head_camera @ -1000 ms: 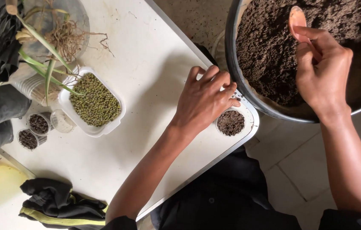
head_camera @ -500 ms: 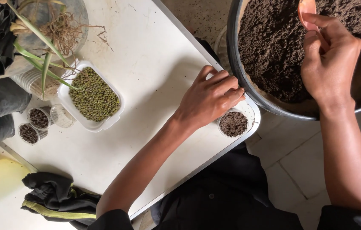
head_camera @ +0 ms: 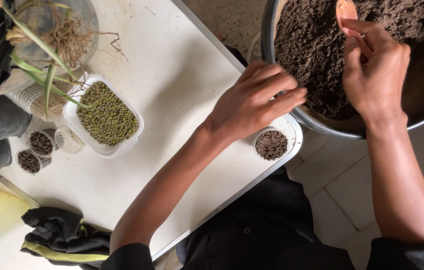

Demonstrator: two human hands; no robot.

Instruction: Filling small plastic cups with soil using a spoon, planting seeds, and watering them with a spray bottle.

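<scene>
Right hand (head_camera: 374,75): closed around the handle of an orange spoon (head_camera: 346,11), its bowl resting on dark soil in the large metal basin (head_camera: 277,30).
Left hand (head_camera: 254,102): fingers loosely spread, holding nothing, hovering just above the small soil-filled cup (head_camera: 271,144) at the white table (head_camera: 172,75) corner.
Step in hand: judged to be scooping soil.
Next move: calls for a level spoon carried to the cup.
Background: tray of green beans (head_camera: 106,116), 2 filled cups (head_camera: 34,152).
</scene>
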